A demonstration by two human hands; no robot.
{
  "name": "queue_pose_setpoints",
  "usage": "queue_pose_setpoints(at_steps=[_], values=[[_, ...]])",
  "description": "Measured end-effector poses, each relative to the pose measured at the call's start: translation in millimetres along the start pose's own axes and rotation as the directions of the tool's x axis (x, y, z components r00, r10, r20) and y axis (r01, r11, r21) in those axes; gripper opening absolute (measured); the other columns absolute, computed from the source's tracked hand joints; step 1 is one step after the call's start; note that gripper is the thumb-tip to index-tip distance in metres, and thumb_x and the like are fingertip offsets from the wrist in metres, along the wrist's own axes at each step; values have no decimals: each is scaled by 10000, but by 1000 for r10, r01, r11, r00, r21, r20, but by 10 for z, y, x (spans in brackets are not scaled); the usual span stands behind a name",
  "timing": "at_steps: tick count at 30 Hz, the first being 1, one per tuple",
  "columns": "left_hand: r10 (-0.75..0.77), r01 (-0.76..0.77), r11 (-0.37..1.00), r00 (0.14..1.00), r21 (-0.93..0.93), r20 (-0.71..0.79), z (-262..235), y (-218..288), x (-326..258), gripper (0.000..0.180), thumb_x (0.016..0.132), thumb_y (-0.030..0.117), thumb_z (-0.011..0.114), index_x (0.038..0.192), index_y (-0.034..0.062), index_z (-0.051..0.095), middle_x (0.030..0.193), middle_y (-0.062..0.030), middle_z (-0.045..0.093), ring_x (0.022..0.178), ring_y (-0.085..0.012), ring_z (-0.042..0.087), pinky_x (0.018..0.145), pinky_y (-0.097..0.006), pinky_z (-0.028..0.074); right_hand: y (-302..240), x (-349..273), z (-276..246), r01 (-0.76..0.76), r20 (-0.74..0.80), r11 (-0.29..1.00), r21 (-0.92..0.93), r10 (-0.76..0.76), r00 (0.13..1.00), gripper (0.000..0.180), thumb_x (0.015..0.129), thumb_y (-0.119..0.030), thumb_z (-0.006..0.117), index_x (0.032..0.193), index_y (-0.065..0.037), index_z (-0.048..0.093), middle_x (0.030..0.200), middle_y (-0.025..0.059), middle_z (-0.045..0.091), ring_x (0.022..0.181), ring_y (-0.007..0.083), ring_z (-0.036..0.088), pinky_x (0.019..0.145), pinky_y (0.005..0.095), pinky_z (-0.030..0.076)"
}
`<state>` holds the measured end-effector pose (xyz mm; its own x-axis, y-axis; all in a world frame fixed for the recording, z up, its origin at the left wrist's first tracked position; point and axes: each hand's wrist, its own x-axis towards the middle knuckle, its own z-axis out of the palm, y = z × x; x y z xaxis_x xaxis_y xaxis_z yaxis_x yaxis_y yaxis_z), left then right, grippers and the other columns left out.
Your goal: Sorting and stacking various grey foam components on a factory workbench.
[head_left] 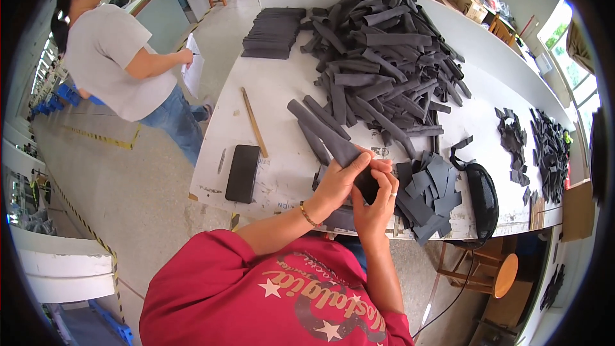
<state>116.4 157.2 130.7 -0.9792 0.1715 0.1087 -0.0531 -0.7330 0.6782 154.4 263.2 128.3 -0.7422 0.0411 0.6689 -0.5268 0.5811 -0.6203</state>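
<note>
My left hand [338, 184] is closed round the near end of a dark grey fabric strip [334, 142], its thumb on top. My right hand [377, 204] meets it, fingers curled on a darker folded part [367, 186] of the cloth. The strip's far end points forward and left over the table, beside a few similar loose strips [327, 117]. Right of my hands lies a heap of flat dark rectangular pieces [430, 193]. Beyond it rises a large pile of rolled or folded grey strips [378, 57].
On the white table [221, 131] are a black rectangular case [243, 173], a thin wooden stick [254, 122] and a neat stack of strips [274, 33]. A black oval mesh-like object [482, 200] lies right. A person [122, 57] holding papers stands left. A stool [505, 275] is below right.
</note>
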Motion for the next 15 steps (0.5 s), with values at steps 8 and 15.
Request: queue_pose_setpoints(at_steps=[8, 15], values=[[-59, 58, 998, 997, -33, -47, 69, 2, -66, 253, 993, 270, 548, 1005, 18, 537, 1045, -220, 683, 1073, -274, 641, 972, -381, 473, 32, 19, -92, 67, 163, 998, -16, -63, 985, 289, 741, 6, 744, 993, -29, 608, 1052, 171, 558, 958, 343, 583, 781, 407, 496], [1, -1, 1000, 999, -10, -36, 44, 104, -34, 213, 996, 263, 537, 1015, 51, 537, 1109, -225, 666, 1111, -303, 624, 978, -398, 476, -87, 56, -349, -58, 309, 998, -30, 64, 949, 231, 771, 28, 709, 959, -18, 582, 1006, 189, 584, 885, 380, 605, 738, 411, 504]])
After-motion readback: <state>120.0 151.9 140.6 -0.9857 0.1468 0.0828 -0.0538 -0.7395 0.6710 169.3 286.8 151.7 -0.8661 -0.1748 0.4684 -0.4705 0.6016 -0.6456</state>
